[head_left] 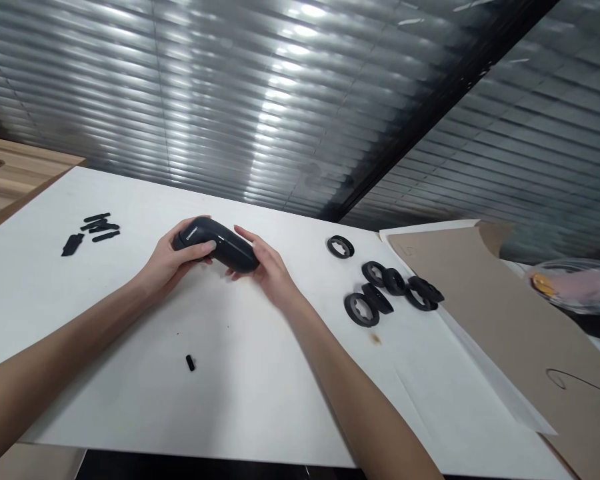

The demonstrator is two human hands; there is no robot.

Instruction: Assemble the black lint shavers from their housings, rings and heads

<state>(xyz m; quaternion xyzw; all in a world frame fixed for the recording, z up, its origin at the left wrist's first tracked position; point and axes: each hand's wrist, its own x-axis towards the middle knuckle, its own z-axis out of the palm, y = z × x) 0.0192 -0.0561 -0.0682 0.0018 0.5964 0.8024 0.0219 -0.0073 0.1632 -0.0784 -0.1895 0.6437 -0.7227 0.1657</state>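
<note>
Head view: left hand (176, 257) and right hand (269, 267) clamped on opposite ends of a black handheld device (220, 245), perhaps a scanner; black rings (361, 310) lie nearby on the tabletop (230, 407).

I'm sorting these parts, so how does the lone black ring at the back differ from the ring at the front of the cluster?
The lone black ring lies by itself on the white sheet, while the front ring sits in a cluster, its rim touching a black piece. The front ring looks larger and thicker than the lone black ring, though it is nearer the camera. Both lie flat and have a notched opening.
</note>
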